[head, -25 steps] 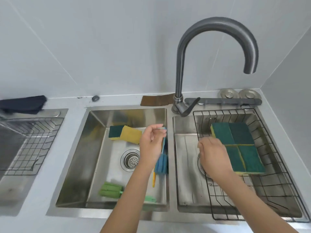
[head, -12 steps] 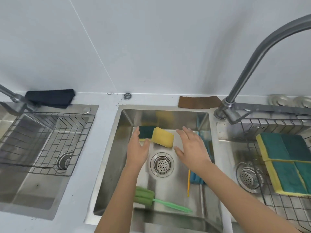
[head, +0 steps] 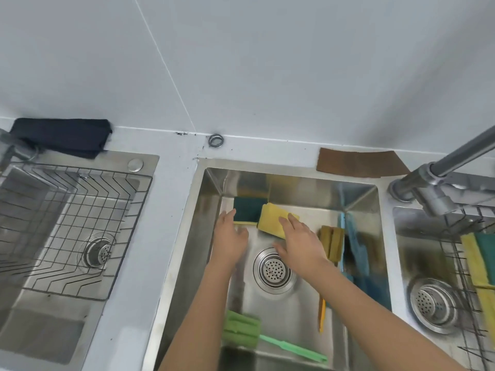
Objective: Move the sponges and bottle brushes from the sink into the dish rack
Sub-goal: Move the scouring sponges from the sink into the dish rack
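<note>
Down in the middle sink (head: 209, 236), two sponges are lying at the back edge: a green-topped sponge (head: 247, 210) near the back left corner and a yellow sponge (head: 273, 219) leaning on it. Two bottle brushes are sitting there too. The green brush (head: 242, 329) is lying by the front edge, and the blue brush (head: 356, 245) is leaning along the right wall, with its yellow handle (head: 322, 314) pointing to the front. The left hand (head: 230, 238) is hovering with fingers spread, just touching the green-topped sponge. The right hand (head: 300, 242) is lying flat and spread, fingertips on the yellow sponge, gripping nothing. The right arm is covering part of the blue brush. The dish rack (head: 466, 266) in the right sink is holding more sponges (head: 476, 255), cut off at the edge. A second wire rack (head: 67, 220) is sitting in the left sink. A dark cloth (head: 61, 136), a metal ring (head: 216, 140) and a brown pad (head: 359, 163) are lying on the white counter by the wall.
</note>
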